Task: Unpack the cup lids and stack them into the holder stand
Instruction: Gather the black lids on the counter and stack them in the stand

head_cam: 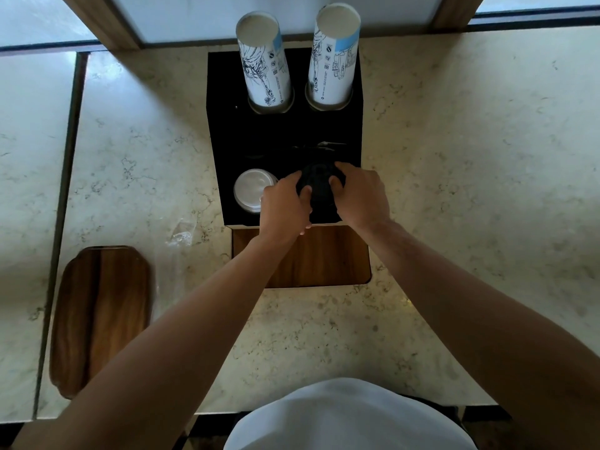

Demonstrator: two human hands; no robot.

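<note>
A black holder stand (227, 131) sits on the marble counter. In its front left slot lies a stack of white lids (251, 186). A stack of black lids (319, 186) stands over the front right slot. My left hand (284, 203) grips that black stack from the left, and my right hand (360, 193) grips it from the right, fingers curled round its top. The lower part of the black stack is hidden between my hands.
Two tall stacks of printed paper cups (264, 60) (334, 56) stand in the rear slots. A crumpled clear plastic wrapper (181, 233) lies left of the stand. A wooden board (100, 316) lies at the front left. A wooden base (324, 261) projects toward me.
</note>
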